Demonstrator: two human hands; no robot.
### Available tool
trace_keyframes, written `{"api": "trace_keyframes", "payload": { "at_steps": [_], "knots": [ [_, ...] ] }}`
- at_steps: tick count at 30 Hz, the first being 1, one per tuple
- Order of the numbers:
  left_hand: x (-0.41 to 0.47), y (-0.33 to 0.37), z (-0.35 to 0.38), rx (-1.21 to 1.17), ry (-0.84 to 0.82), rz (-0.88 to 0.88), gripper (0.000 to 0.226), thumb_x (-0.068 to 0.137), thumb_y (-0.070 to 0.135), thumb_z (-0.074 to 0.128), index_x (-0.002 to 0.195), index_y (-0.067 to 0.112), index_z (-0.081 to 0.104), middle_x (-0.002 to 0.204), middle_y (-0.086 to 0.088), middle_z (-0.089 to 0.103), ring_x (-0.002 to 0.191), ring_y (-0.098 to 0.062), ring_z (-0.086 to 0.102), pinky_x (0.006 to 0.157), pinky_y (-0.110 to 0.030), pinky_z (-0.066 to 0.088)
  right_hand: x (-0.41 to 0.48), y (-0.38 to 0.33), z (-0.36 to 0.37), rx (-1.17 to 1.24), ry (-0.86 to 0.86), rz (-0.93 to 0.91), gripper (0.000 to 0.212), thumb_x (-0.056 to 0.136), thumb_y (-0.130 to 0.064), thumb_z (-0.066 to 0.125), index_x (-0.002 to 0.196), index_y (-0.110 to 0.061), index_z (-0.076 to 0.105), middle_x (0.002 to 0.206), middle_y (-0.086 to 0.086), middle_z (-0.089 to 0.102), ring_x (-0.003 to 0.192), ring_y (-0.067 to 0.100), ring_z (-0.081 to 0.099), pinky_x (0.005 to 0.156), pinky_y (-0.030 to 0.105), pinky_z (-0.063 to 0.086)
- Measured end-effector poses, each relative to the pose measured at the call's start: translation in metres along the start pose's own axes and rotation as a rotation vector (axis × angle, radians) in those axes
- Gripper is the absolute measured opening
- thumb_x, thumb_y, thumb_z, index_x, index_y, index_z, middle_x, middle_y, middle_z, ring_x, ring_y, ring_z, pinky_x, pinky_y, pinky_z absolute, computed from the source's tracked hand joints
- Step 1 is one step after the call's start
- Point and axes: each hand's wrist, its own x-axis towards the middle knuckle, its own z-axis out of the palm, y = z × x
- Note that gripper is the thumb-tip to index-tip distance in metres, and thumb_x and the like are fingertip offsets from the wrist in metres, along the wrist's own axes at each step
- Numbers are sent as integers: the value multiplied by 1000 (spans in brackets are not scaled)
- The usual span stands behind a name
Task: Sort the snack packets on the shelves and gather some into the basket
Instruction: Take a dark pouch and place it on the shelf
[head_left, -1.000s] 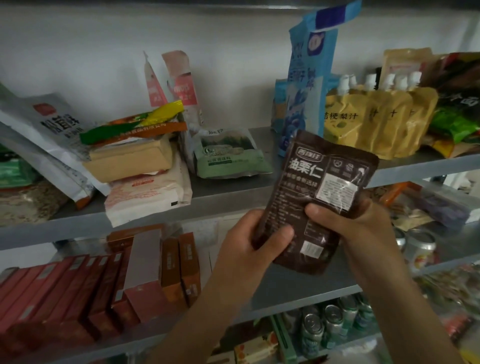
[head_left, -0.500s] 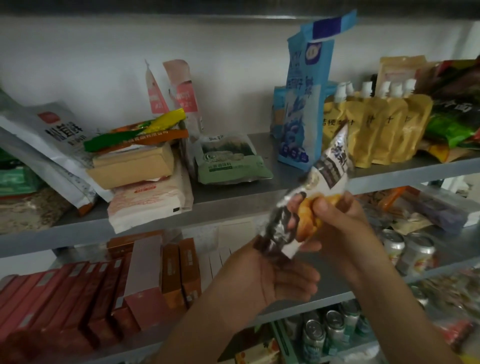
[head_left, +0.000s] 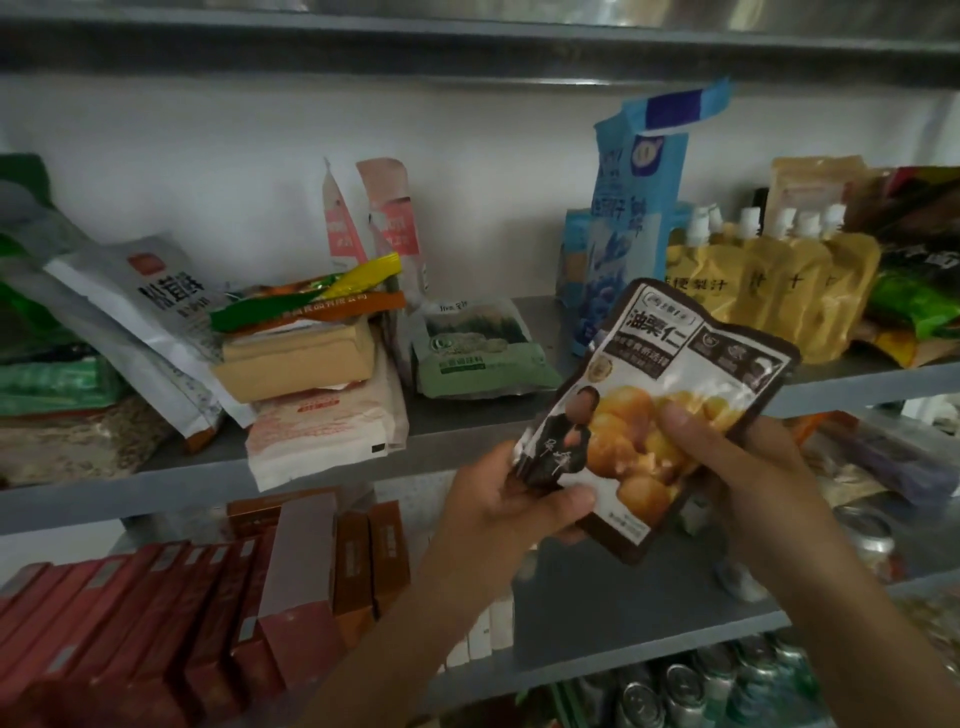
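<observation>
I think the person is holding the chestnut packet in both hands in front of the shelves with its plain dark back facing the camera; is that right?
Not quite. The head view shows the chestnut packet with its printed front, picturing yellow chestnuts, facing the camera. The left hand and right hand do both hold it in front of the shelves.

One chestnut packet (head_left: 675, 364), two hands (head_left: 509, 514) (head_left: 753, 488), perhaps five yellow pouches (head_left: 727, 280).

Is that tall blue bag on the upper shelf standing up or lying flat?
Standing up. The tall blue bag rises upright from the grey metal shelf; only its top flap bends sideways.
</observation>
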Motion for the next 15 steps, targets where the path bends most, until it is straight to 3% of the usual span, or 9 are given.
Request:
{"api": "trace_keyframes", "payload": {
  "at_steps": [3,4,6,8,10,12,15],
  "knots": [
    [15,-9,-7,481,170,328,31,98,45,44,95,20,62,88,1,70,81,-8,65,67,-21,51,15,-6,4,-18,191,-47,14,78,-27,64,90,-22,69,83,-8,75,77,7,71,62,18,55],
    [25,-12,-12,703,279,468,37,99,44,35,96,20,63,92,3,67,84,-7,62,69,-19,49,21,-9,8,-98,242,-93,8,84,-21,62,90,-25,66,80,-9,74,76,1,69,63,14,54],
    [48,-15,-24,1144,467,652,42,99,36,31,112,13,63,117,-5,63,107,-16,58,90,-27,50,36,-9,17,-333,302,-215,15,92,-17,58,83,-28,62,74,-15,67,70,-10,63,62,5,47],
    [72,-15,-34,1446,500,619,49,97,37,30,129,10,56,139,-13,51,129,-27,46,105,-41,38,54,-3,29,-573,337,-331,24,95,-18,54,72,-24,56,67,-15,58,58,-9,58,55,4,42],
    [89,-15,-41,1589,453,503,56,96,42,27,135,11,52,143,-15,48,134,-29,42,112,-50,33,75,9,36,-762,367,-424,27,97,-22,51,72,-15,57,63,-6,57,52,-1,52,50,9,38],
    [96,-18,-43,1608,423,405,58,95,45,25,133,12,53,136,-15,55,129,-30,48,106,-51,38,99,21,42,-879,402,-456,33,98,-28,49,84,-1,63,70,8,65,58,15,58,52,24,43],
    [98,-21,-42,1600,444,384,57,96,46,26,130,13,57,130,-13,59,122,-29,54,100,-49,44,133,27,53,-924,438,-485,42,98,-35,47,96,4,62,79,19,67,69,30,64,60,39,51]
  ]
}}
